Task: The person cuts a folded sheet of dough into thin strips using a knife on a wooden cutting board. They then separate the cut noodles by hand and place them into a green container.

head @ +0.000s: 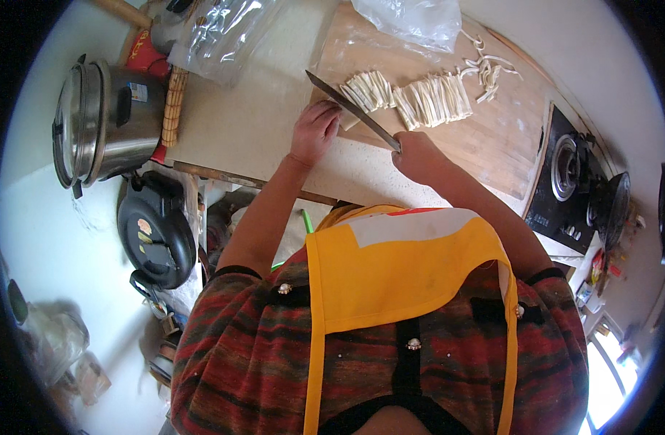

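Observation:
My right hand [421, 157] grips the handle of a long kitchen knife [359, 110], its blade slanting up and left across the board. Close to the blade's left side, my left hand [315, 130] has its fingers bent downward. What lies under those fingers is mostly hidden; a small pale piece, likely folded dough [349, 118], shows beside them below the blade. Right of the knife lie two rows of cut dough strips, a smaller row [369, 91] and a wider row [433, 100]. Loose noodles [490, 76] sprawl farther right on the floured wooden board [506, 136].
Clear plastic sheeting [229, 38] and a plastic bag [414, 24] lie at the far side. A steel pot [131, 119] stands left, above a black electric pan [155, 234]. A gas hob [563, 179] adjoins the board's right edge. The speckled counter edge [365, 163] runs before me.

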### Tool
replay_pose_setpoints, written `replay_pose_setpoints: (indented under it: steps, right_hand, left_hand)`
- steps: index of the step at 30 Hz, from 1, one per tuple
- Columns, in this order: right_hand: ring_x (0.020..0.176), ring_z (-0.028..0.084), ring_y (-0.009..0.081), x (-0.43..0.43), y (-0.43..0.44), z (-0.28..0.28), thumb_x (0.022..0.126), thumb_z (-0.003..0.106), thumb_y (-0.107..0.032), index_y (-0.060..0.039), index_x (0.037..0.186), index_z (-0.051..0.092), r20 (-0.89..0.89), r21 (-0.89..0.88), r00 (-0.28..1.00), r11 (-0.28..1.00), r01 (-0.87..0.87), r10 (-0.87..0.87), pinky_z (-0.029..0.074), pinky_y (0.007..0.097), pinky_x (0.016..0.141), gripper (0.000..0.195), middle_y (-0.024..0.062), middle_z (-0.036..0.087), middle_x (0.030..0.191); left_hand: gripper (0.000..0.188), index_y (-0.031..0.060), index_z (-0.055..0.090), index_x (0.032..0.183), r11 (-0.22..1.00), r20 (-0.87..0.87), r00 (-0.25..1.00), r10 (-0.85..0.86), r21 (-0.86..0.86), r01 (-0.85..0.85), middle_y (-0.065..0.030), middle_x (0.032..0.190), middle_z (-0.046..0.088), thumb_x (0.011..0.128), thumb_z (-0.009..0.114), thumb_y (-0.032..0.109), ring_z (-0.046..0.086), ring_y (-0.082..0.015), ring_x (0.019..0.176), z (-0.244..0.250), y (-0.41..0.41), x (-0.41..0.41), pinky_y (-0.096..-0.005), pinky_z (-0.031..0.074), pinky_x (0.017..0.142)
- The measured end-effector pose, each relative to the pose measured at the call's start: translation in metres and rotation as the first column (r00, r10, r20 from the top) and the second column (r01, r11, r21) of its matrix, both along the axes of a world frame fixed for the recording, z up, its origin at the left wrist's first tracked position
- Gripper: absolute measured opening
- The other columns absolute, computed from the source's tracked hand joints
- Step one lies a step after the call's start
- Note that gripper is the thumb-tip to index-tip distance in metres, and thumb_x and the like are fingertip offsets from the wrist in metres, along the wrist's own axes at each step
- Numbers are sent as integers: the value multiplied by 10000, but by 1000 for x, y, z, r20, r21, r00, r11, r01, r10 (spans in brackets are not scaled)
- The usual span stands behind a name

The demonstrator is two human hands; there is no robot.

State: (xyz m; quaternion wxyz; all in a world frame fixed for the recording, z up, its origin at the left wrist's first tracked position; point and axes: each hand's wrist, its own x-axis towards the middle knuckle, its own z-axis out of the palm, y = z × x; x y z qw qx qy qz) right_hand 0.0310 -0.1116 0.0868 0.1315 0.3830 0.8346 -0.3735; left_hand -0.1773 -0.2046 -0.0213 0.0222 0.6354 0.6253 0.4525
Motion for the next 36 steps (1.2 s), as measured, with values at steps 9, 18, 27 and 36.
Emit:
replay_pose_setpoints:
  steps: [9, 18, 27, 36]
  right_hand:
    - [793, 601, 440, -10, -4, -14, 746, 538, -97, 72, 814, 598, -95, -71, 979, 982, 173, -179, 485, 485, 741, 192, 293, 606, 804]
    - [792, 605, 441, -4, -4, 11, 732, 536, -76, 70, 826, 608, 9, -22, 1000, 1000, -5, 5, 490, 480, 746, 188, 298, 606, 812]
    - [733, 608, 422, -7, -7, -19, 765, 548, -119, 58, 839, 601, -59, 3, 994, 996, 90, -90, 490, 468, 692, 199, 277, 606, 753]
    - [777, 608, 431, 3, -7, 10, 744, 533, -109, 57, 818, 609, -25, -36, 999, 999, 30, -30, 488, 475, 725, 196, 291, 604, 782]
  left_hand:
    - [171, 31, 647, 916, 997, -50, 998, -24, -68, 21, -116, 983, 623, 745, 654, 33, 594, -306, 915, 0, 2, -3, -386, 501, 793]
    - [169, 34, 636, 905, 999, -26, 1000, 1, -32, -2, -109, 968, 614, 736, 650, 31, 587, -299, 904, -7, 0, -2, -388, 499, 791]
    - [165, 27, 639, 910, 999, -19, 1000, -2, -44, 1, -122, 972, 624, 746, 653, 28, 588, -315, 928, -4, -6, 1, -390, 496, 810]
    - [170, 22, 644, 909, 1000, -37, 999, 23, -7, -23, -119, 987, 621, 741, 667, 25, 590, -299, 925, -3, -9, -1, -379, 499, 816]
